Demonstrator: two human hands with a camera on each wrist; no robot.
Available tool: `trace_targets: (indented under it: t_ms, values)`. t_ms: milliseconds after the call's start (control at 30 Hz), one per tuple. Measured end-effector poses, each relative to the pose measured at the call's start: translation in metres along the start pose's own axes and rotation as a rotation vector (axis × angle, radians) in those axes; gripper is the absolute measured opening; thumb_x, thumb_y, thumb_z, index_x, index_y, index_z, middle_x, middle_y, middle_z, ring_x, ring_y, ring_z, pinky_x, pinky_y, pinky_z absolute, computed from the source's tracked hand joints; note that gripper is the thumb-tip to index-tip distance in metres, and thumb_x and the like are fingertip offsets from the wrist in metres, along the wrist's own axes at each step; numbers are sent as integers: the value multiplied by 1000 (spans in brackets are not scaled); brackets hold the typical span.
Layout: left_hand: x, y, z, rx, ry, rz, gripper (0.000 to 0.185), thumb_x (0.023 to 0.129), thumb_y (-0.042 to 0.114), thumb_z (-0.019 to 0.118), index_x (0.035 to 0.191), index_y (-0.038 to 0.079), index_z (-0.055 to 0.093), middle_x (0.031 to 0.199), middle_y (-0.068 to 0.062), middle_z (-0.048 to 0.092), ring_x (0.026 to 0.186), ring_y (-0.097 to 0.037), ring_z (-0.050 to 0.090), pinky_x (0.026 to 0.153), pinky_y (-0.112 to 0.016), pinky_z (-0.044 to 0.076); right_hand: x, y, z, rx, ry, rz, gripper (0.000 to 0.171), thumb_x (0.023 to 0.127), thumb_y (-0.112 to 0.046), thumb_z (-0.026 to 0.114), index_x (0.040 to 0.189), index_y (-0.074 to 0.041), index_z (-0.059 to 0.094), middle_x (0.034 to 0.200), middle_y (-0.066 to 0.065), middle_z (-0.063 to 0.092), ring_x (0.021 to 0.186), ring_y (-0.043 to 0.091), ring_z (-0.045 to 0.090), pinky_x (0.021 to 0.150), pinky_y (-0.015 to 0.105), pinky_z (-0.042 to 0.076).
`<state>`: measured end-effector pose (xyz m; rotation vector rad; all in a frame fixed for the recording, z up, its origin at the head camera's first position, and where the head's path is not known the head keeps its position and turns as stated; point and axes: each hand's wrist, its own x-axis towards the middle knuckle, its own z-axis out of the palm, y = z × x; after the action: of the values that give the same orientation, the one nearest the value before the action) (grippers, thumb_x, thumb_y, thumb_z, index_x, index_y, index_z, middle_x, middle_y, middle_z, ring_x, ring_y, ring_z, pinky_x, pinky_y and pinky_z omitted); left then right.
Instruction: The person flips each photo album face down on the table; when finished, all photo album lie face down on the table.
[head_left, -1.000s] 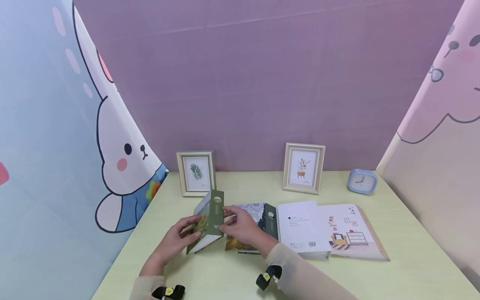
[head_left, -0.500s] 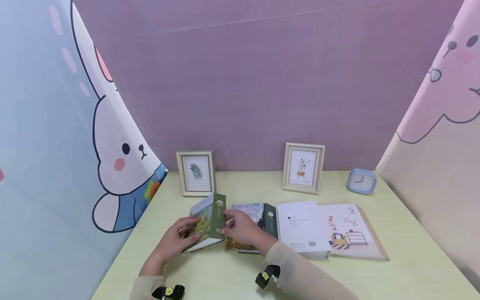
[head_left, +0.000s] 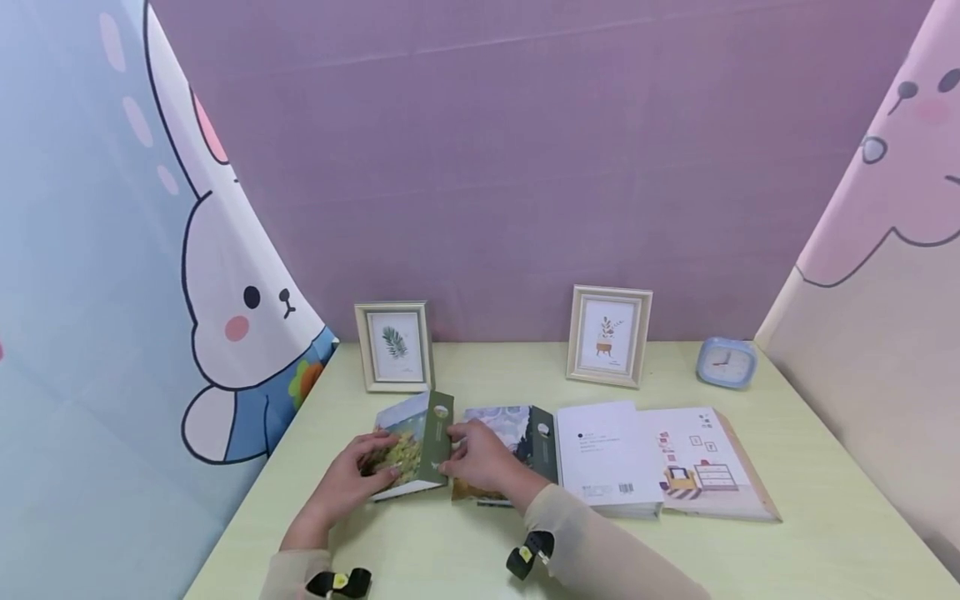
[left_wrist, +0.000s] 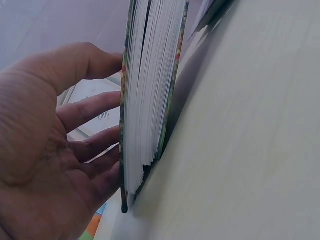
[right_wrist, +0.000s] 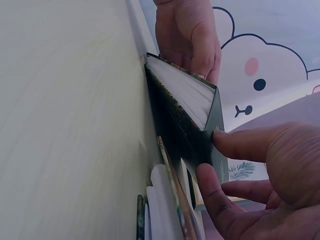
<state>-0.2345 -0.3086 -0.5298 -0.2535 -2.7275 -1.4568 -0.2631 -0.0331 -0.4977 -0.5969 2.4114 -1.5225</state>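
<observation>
Now the green book point(head_left: 411, 448) tilts much lower than a second ago: then it stood up steeply on its edge, and here its painted cover leans far down toward the table point(head_left: 750, 558), with its near edge resting there. It sits just left of the second book point(head_left: 504, 450), which lies flat, and in front of the leaf frame point(head_left: 393, 345). The left hand point(head_left: 347, 481) lies with straight fingers against the cover, thumb spread, supporting it from the left; the left wrist view shows the page block edge-on beside those fingers point(left_wrist: 95, 145). The right hand point(head_left: 480, 458) pinches the green spine, thumb and fingertips curled round its edge, as the right wrist view shows plainly. Judging by the steady drop in angle, the book is being eased down flat beside its neighbour, and it seems most of the way there. Right of the second book the white book point(head_left: 609, 458) and the drawer book point(head_left: 705, 468) have not shifted.
</observation>
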Motion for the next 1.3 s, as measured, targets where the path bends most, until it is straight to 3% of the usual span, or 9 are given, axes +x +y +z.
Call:
trace_targets:
  t_ms: [233,400,1300]
  values:
    - [0,0,0,48,20,13,54,90,25,85,139,14,67,156,-14,48,150,-42,35,122,-61,27,-2,-2,3,-55,-21,0,69,86,-7,86,145,7,55,120,13,62,85,12,64,69,27,59]
    - [-1,3,-1,67,21,18,53,89,25,86,138,12,68,156,-15,49,149,-44,36,121,-63,29,-3,1,6,-55,-34,6,67,85,-6,86,144,6,57,120,14,57,81,13,62,62,29,58]
    - [-3,5,-2,85,-4,31,58,87,25,88,138,8,67,156,-14,47,150,-44,33,121,-65,28,-2,5,12,-136,-30,4,51,83,-6,88,130,2,70,118,10,55,81,8,60,62,25,56]
